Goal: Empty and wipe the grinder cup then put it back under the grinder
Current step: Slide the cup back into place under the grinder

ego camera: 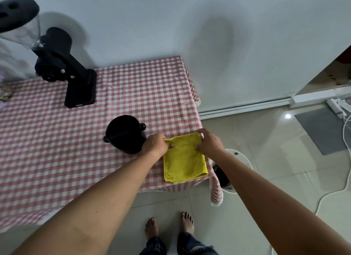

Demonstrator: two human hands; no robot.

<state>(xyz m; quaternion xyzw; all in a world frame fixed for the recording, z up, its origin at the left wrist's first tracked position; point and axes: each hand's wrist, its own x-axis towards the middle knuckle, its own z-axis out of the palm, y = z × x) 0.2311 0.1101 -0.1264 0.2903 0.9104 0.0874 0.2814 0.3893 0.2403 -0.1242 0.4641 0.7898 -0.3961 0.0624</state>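
Bench (57, 140): pink-and-white checked cloth, against a pale wall, tiled floor beside it.
Grinder (62, 64): black, at the bench's far left.
Grinder cup (124, 134): black, upright on the bench, well apart from the grinder, just left of the left hand.
Yellow cloth (184, 159): folded, near the bench's right edge.
Left hand (155, 145): arm stretched forward, grip pinching the cloth's far left corner.
Right hand (209, 142): arm stretched forward, grip pinching the far right corner.

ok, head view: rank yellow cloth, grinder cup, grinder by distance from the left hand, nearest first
1. yellow cloth: in the left hand grip, at the table's near corner.
2. grinder cup: just left of that hand.
3. grinder: far back left, by the wall.
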